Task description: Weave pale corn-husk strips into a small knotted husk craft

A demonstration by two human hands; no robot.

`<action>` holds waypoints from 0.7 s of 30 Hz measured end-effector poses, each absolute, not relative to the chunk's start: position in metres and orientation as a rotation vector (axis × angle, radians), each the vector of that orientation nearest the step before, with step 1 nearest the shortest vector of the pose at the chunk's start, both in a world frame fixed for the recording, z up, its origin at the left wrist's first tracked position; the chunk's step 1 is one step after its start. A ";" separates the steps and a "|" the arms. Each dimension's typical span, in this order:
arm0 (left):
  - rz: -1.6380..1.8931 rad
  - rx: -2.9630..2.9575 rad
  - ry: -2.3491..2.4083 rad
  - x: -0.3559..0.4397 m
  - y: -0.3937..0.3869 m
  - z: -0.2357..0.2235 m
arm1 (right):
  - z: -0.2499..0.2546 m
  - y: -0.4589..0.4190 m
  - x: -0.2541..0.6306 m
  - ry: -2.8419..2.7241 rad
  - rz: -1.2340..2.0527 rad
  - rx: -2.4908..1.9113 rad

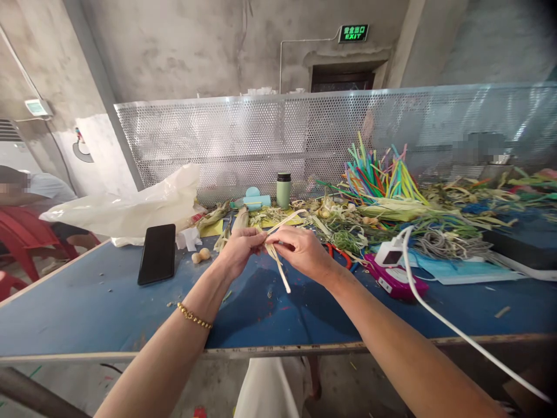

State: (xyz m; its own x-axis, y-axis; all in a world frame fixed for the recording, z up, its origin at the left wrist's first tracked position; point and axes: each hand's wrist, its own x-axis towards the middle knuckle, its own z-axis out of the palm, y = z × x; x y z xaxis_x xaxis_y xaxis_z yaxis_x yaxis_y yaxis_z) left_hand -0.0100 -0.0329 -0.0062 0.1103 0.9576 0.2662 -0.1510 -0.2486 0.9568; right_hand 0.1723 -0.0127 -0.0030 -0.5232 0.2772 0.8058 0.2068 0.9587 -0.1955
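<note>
Above the middle of the blue table, my left hand (241,247) and my right hand (300,249) meet, both pinching pale strips of dried corn husk (279,268). One strip end hangs down between them, and another strip sticks up to the right behind my right hand. Where the fingers come together, the exact grip is hidden. Left of my left hand lies a small tan peanut-shaped piece (201,255). Red-handled scissors (342,255) lie beside my right wrist, partly covered.
A black phone (156,254) and a white plastic bag (126,203) are at left. A green bottle (284,190), colourful pipe cleaners (383,177) and heaped husks (348,229) line the back. At right, a magenta power strip (395,281) has a white cable (456,337) crossing the table edge.
</note>
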 end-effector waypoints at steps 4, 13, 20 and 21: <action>1.315 1.360 0.882 -0.009 -0.034 -0.005 | -0.004 -0.013 0.173 -2.101 0.023 -0.311; 1.327 1.444 0.977 -0.008 -0.036 -0.004 | 0.000 -0.026 0.175 -2.211 -0.210 -0.389; 1.349 1.553 1.074 -0.007 -0.037 -0.004 | -0.004 -0.029 0.174 -2.240 -0.177 -0.512; 1.345 1.565 1.076 -0.007 -0.038 -0.003 | -0.004 -0.028 0.173 -2.188 -0.124 -0.546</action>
State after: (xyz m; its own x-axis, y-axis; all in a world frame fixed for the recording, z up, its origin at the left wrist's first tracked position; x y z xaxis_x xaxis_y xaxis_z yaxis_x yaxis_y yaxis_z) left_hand -0.0066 -0.0380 -0.0031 0.0764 0.9445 0.3194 0.1039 -0.3261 0.9396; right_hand 0.1732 -0.0280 -0.0044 -0.5392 0.3404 0.7703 0.4255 0.8995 -0.0997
